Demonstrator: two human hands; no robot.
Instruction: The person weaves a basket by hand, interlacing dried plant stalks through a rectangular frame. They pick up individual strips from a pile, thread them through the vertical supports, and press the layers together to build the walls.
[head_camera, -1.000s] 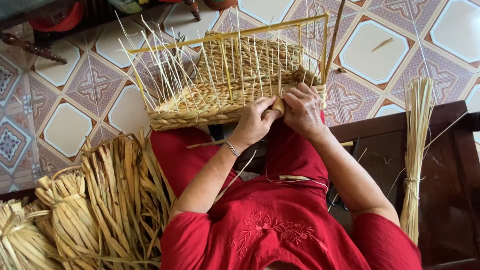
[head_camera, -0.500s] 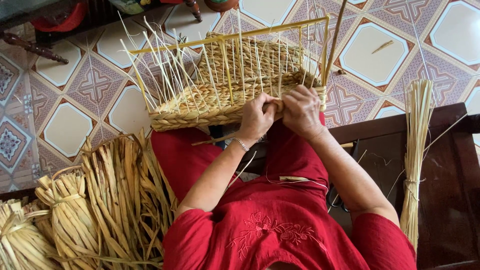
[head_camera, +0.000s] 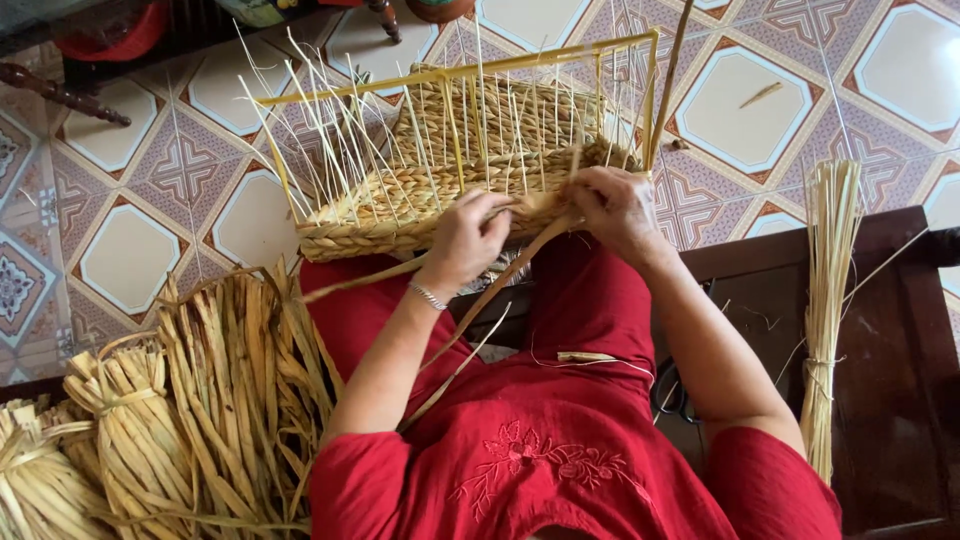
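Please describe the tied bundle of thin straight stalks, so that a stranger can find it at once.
Find the dark wooden bench on the right. The bundle of thin stalks lies along it, tied near its lower end. Unlike the broad, flat dried leaves on the left, its stalks are fine and straight.

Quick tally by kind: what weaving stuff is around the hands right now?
Half-woven basket on a yellow frame, both hands at its near edge: 1
Tied bundles of flat dried strands, lower left: 3 visible
Bundle of thin straight stalks, on the right: 1
Loose strand running from the hands: 1
Total: 6
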